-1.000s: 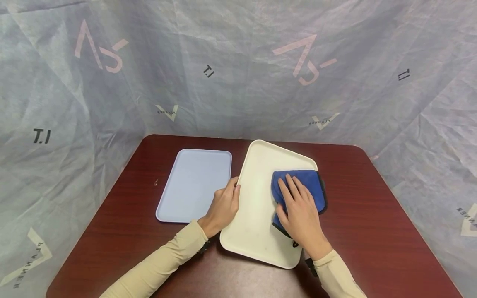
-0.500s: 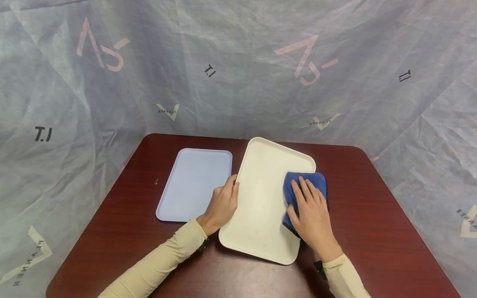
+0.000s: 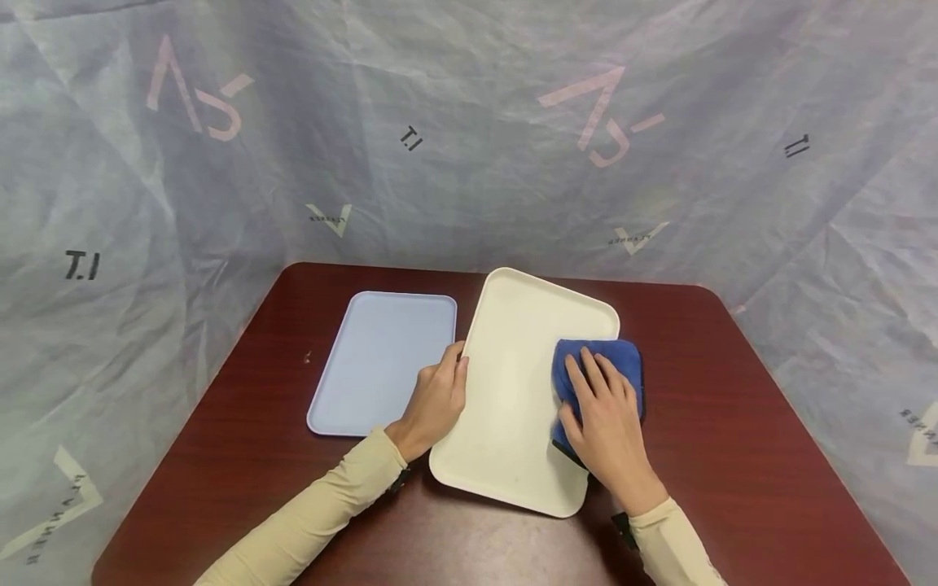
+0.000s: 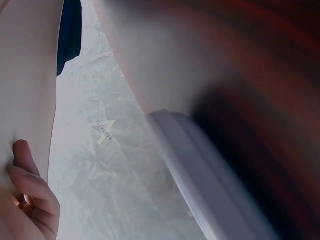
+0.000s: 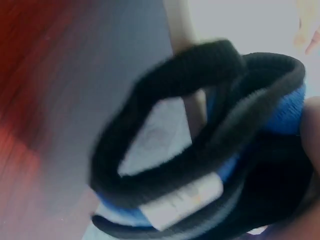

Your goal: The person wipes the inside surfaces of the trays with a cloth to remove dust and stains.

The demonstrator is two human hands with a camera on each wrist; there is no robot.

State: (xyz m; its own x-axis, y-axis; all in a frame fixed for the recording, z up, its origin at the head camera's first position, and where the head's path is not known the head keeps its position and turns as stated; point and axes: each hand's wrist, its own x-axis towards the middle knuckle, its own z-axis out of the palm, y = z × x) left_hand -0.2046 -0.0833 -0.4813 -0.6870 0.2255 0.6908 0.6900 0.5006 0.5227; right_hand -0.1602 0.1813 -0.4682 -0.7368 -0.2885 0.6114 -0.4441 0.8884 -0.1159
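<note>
A cream tray (image 3: 506, 391) is held raised over the table, its underside showing in the left wrist view. My left hand (image 3: 432, 403) grips its left rim; curled fingers (image 4: 37, 192) press against the underside. On the tray's right side lies a folded blue cloth (image 3: 623, 358) with black edging, overlapping the right rim. My right hand (image 3: 607, 423) rests on that cloth, fingers extended and spread over it. Up close in the right wrist view, the cloth (image 5: 285, 115) bulges in loops with a white label; part of the hand is cut off there.
A light blue tray (image 3: 388, 358) lies flat on the dark red table (image 3: 733, 456), left of the cream one and close to my left hand. Grey printed sheeting (image 3: 469, 179) hangs behind and along both sides of the table.
My right hand and the cloth have shifted right to the cream tray's edge, then slightly back left. The cream tray has risen a little in view; my left hand keeps its grip.
</note>
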